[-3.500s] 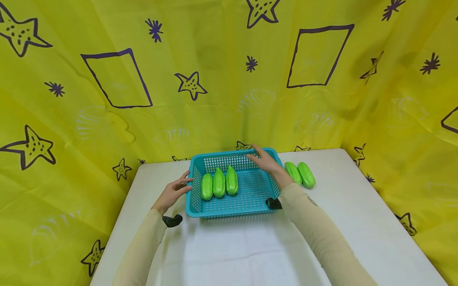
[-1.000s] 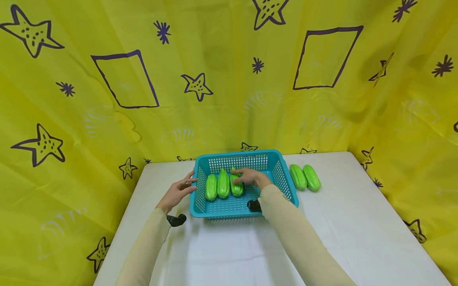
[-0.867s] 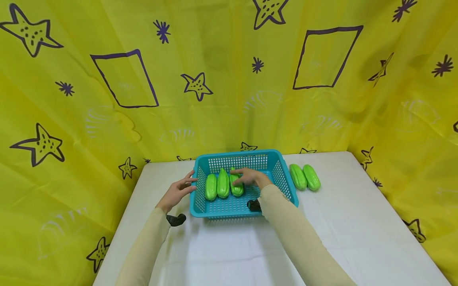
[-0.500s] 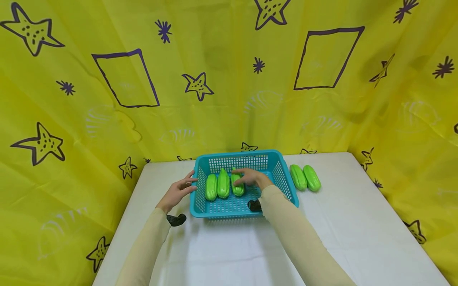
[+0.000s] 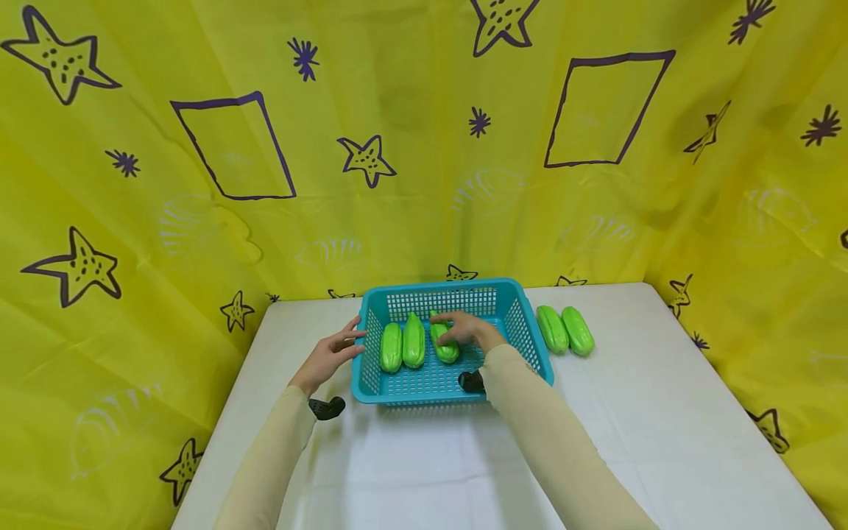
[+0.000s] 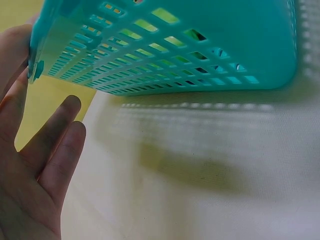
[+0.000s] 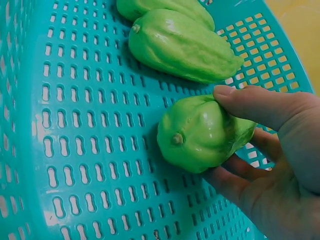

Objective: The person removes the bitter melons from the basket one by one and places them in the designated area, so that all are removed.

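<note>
"Inside the teal basket, the right hand has a pinching grip on one green gourd, mesh floor showing on both sides!"

"And the left hand?"

"Fingers spread, touching the left rim; two more gourds lie side by side, nearest that edge."

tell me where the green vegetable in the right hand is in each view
Head: held vegetable just right of centre, below middle.
Left wrist: can't single it out; some green shows through the turquoise basket.
Right wrist: just right of centre.
Shared landmark: the basket.
</note>
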The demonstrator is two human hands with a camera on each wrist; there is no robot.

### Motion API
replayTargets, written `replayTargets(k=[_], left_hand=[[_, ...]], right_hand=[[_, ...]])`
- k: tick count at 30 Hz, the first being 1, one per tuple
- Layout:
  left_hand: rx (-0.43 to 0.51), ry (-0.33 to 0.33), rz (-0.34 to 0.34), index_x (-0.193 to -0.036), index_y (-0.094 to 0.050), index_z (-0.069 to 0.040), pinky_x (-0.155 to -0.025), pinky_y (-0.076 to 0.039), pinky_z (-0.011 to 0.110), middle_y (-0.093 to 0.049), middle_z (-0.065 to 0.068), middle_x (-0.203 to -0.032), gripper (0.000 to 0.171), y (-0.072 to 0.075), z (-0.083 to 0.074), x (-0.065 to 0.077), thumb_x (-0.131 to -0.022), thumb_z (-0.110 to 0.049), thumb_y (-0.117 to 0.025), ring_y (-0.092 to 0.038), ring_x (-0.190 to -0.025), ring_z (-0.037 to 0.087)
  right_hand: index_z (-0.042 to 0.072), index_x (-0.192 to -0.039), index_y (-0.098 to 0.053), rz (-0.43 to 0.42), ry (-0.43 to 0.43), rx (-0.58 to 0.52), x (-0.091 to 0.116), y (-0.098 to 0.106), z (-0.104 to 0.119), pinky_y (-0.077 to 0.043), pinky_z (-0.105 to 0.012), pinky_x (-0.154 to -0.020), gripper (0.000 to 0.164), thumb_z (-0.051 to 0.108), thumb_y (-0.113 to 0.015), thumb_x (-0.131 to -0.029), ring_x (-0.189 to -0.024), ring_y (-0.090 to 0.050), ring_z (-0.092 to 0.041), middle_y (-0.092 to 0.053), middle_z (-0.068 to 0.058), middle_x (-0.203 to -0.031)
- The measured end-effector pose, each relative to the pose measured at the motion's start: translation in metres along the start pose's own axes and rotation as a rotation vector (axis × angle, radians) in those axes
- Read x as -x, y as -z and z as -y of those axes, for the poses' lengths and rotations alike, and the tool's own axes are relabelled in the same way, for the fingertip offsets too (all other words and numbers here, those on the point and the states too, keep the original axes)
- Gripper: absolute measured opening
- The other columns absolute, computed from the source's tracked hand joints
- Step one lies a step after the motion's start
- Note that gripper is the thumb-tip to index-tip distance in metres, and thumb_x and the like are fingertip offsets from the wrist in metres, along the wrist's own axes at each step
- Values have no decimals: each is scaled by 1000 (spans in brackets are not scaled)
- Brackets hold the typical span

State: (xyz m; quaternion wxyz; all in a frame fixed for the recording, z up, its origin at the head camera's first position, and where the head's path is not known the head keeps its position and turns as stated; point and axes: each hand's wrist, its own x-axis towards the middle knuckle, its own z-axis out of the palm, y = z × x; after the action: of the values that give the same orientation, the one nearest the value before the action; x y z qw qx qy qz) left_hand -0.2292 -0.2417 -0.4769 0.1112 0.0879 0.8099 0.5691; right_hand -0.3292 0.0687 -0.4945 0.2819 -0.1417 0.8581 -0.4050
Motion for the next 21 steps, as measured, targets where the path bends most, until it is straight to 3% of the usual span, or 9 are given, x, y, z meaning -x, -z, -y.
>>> replayTargets(k=[7, 15, 21], left_hand=[[-3, -12, 4, -141, -50, -2, -113, -28, 56, -20, -5, -162, 48, 0, 0, 1, -99, -23, -60, -30, -142, 37], [-15, -4, 8, -143, -49, -3, -113, -27, 56, -20, -8, -161, 50, 1, 0, 1, -99, -24, -60, -29, -143, 37], [-18, -8, 14, -142, -49, -3, -113, -27, 56, -21, -7, -161, 50, 1, 0, 1, -99, -24, -60, -29, -143, 37]], right_hand=[[16, -146, -48, -4, 12, -28, 3, 4, -2, -30, -55, -112, 56, 9, -65, -93, -144, -20, -40, -24, -18, -158], [11, -146, -47, 3, 70, -65, 9, 16, 3, -44, -48, -100, 55, 13, -65, -94, -136, -36, -36, -29, -16, -156], [12, -144, -48, 14, 143, -49, 21, 26, 6, -43, -48, -102, 54, 16, -66, -93, -137, -35, -35, -33, -15, -154]])
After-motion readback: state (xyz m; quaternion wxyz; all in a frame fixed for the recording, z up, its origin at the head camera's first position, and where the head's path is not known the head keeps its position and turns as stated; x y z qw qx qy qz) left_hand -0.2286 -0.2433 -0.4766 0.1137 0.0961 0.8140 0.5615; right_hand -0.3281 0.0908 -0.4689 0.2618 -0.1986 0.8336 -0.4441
